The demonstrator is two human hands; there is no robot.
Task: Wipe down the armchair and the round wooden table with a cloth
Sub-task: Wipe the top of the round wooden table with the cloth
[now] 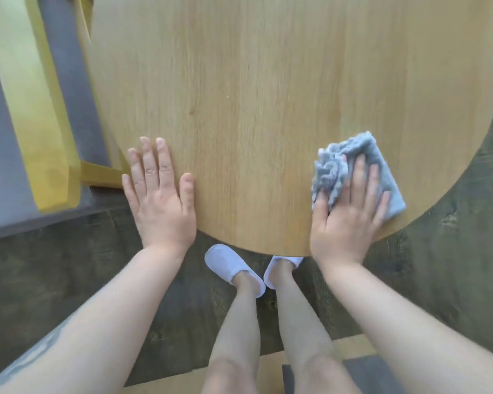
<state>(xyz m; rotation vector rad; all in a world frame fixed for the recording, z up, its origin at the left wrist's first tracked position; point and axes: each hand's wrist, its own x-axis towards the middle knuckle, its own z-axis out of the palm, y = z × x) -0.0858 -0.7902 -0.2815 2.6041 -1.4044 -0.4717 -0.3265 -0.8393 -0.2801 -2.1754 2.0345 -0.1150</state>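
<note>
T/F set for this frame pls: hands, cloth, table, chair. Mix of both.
1. The right hand presses flat on the crumpled blue-grey cloth. True.
2. The cloth lies at the middle of the round light wooden table. False: it lies near the table's near-right edge.
3. The left hand holds a second cloth. False: it rests bare and flat on the tabletop.
4. The yellow wooden armchair with grey cushion stands left of the table. True.
5. The person wears white slippers. True.
</note>
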